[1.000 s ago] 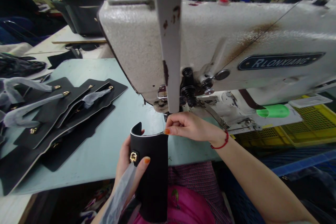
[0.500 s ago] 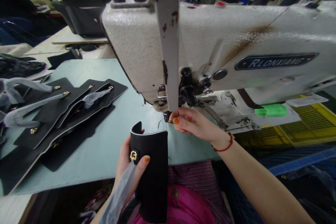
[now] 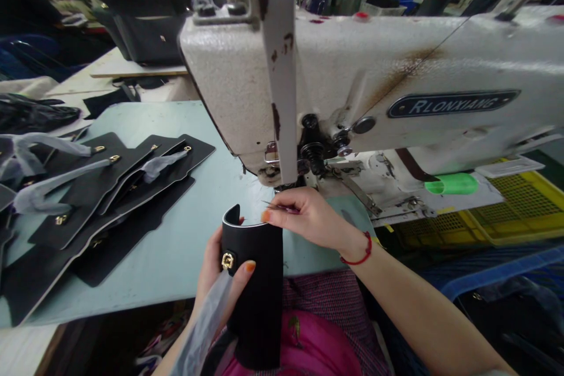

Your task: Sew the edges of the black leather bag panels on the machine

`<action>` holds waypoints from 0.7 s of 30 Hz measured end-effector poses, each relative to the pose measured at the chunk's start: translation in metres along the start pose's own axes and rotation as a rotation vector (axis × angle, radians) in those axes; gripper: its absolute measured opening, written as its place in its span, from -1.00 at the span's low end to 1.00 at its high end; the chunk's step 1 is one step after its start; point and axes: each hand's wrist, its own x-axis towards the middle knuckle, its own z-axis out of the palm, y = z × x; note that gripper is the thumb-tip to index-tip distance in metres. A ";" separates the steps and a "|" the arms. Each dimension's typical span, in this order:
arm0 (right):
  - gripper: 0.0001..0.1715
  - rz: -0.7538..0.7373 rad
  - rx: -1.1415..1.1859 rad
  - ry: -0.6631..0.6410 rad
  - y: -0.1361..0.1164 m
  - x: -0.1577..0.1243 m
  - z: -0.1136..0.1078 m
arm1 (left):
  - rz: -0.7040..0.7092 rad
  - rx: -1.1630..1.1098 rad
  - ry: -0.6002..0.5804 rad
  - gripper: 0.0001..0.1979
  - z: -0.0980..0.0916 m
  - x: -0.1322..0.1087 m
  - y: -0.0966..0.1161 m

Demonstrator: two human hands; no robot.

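Observation:
My left hand is closed on a black leather panel, thumb in front and fingers behind. The panel is bent into a curve, its pale top edge turned up. A gold metal fitting sits beside my thumb, with a strip of clear plastic film hanging from it. My right hand is closed on a slim, pointed metal tool whose tip points left, just above the panel's top edge. Most of the tool is hidden by my fingers. Above my right hand is the needle area of a white sewing machine.
Several black leather panels with gold fittings and plastic strips lie overlapped on the pale green table at left. Behind them stands a black bag. Yellow crates and a blue basket are at right.
My right hand has moved from the machine's needle area down and left to the panel's top edge, and the pointed tool now shows. The left hand holds the panel nearly still.

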 end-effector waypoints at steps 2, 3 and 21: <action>-0.67 0.003 0.002 0.057 -0.005 -0.003 0.000 | -0.012 0.002 -0.013 -0.23 0.000 0.000 0.000; -0.68 0.007 -0.002 0.072 -0.008 -0.006 0.000 | -0.022 0.004 -0.006 -0.23 0.000 -0.001 0.001; -0.73 0.502 -0.763 0.195 0.082 -0.089 -0.015 | -0.601 -0.439 0.079 -0.38 0.000 0.005 0.004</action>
